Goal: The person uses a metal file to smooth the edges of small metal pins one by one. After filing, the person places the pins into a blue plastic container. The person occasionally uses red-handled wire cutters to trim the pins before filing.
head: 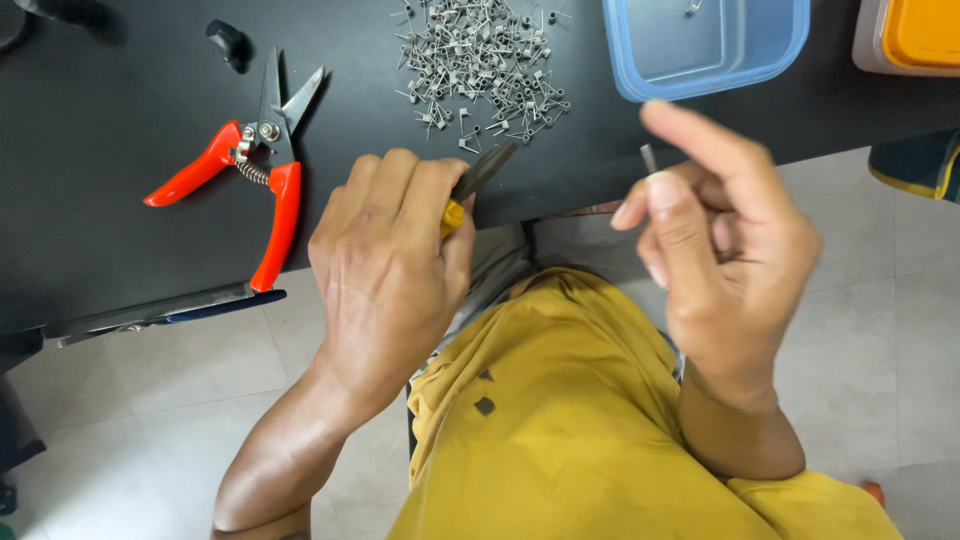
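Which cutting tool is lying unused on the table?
The red-handled snips, lying open left of the left hand. The yellow-handled pliers are in that hand's grip.

Most of the yellow-handled pliers (470,190) is buried inside the left hand (390,270); only the dark jaws and a sliver of handle poke out. The right hand (715,260) is blurred, and the small grey metal piece (648,158) pinched at its fingertips is too small and soft to make out its shape. The blue plastic tub (720,60) is cut off by the top edge, as is the orange-lidded container (915,40) at the corner. The heap of tiny metal springs (485,60) also runs past the top edge.
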